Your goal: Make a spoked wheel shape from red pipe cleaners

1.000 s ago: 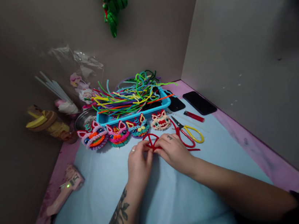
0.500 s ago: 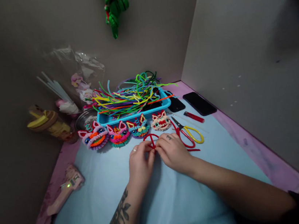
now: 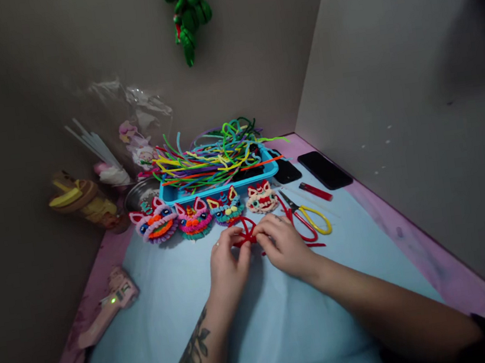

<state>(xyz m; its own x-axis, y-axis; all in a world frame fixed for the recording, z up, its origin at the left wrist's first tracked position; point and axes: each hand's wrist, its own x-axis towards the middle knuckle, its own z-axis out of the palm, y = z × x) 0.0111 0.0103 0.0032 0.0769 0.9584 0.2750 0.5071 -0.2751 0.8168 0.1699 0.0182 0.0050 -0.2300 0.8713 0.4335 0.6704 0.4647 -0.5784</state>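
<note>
A red pipe cleaner ring with crossing spokes (image 3: 246, 224) is pinched between both hands above the pale blue cloth. My left hand (image 3: 230, 262) grips its lower left edge between thumb and fingers. On the other side, my right hand (image 3: 280, 244) holds it, thumb and fingers closed near the spokes. Part of the ring is hidden behind my fingers. To the right of it lie scissors (image 3: 305, 218) with one red and one yellow handle. A loose red pipe cleaner piece (image 3: 316, 245) rests beside my right hand.
Several pipe cleaner lion heads (image 3: 193, 217) stand in a row before a blue tray (image 3: 226, 189) heaped with colourful pipe cleaners. A red lighter (image 3: 316, 191) and a black phone (image 3: 325, 169) lie right. At left is a pink glue gun (image 3: 109, 303) with a green light.
The red ring has turned and tilted in my hands, and more of its spokes show. My fingers have shifted slightly along it. The view has moved a little.
</note>
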